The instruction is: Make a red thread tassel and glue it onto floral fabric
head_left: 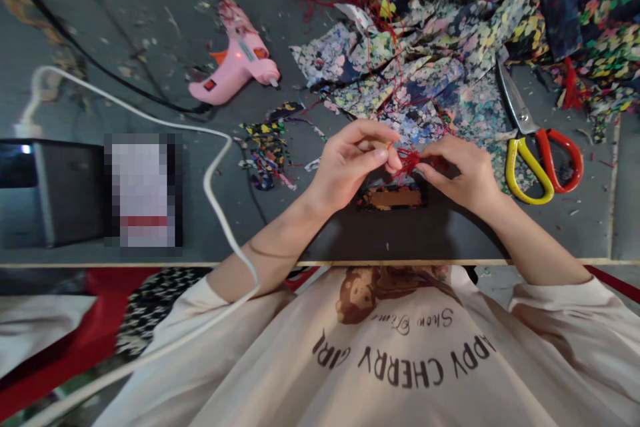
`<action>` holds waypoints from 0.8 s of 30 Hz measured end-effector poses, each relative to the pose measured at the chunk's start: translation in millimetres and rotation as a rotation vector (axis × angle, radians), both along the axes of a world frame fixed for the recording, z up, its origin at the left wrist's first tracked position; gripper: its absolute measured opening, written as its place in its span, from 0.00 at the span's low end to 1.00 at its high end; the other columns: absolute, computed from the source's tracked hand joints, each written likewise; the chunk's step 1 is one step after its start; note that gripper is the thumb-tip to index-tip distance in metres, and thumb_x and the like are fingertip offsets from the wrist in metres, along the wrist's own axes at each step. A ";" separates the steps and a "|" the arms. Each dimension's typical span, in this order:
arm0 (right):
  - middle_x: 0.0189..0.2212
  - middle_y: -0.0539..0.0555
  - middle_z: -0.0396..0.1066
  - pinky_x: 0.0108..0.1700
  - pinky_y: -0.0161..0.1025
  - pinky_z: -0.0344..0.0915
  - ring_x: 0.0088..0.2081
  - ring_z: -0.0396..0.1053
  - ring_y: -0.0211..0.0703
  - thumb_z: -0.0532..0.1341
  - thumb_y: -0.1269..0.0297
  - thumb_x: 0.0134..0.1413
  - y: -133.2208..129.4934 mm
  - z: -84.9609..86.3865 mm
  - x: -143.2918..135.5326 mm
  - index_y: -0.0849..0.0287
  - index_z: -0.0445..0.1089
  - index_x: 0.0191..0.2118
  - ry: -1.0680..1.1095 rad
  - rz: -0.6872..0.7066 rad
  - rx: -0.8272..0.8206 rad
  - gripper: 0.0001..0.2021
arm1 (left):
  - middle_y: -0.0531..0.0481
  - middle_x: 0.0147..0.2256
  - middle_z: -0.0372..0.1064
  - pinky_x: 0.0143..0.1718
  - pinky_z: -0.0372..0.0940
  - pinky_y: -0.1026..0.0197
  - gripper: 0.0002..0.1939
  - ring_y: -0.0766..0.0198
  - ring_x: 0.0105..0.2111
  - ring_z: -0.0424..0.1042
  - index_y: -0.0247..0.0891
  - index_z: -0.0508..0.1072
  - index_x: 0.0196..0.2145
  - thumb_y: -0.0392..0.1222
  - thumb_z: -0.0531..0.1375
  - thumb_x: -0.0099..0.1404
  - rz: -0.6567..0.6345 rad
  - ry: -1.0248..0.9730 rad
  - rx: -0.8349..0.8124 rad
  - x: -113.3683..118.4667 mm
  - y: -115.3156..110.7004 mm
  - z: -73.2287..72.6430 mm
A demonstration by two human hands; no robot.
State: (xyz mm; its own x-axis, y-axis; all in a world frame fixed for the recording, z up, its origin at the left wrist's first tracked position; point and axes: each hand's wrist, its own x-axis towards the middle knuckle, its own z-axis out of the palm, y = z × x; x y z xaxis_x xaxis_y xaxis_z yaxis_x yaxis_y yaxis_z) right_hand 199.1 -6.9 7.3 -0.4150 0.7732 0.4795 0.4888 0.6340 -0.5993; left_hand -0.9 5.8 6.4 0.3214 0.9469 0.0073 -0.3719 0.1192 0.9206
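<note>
Your white shirt (280, 360) lies closest. Beyond it, left to right: a pink glue gun (233, 70), your left hand (345, 163) pinching red thread (409, 161) bunched between both hands, your right hand (463, 170) pinching its other side, then scissors (526, 121).

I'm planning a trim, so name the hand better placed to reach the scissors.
Probably the right hand: the scissors lie on its side, yellow handle nearest it. The left hand is farther off. Both hold red threads.
</note>
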 end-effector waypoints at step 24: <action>0.26 0.51 0.75 0.28 0.34 0.63 0.24 0.66 0.35 0.62 0.70 0.57 -6.0 5.9 -2.8 0.57 0.74 0.34 0.127 -0.028 -0.106 0.03 | 0.56 0.23 0.73 0.14 0.57 0.66 0.18 0.73 0.12 0.61 0.42 0.73 0.31 0.59 0.65 0.55 -0.102 -0.073 -0.031 -12.1 -1.3 8.7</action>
State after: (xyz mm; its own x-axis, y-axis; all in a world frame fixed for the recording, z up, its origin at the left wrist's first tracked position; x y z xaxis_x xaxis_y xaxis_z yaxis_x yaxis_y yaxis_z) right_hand 196.2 -12.9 13.2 -0.3343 0.8325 0.4418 0.4213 0.5513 -0.7201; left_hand -13.0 4.5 15.0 0.4160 0.9093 0.0048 -0.4218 0.1883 0.8869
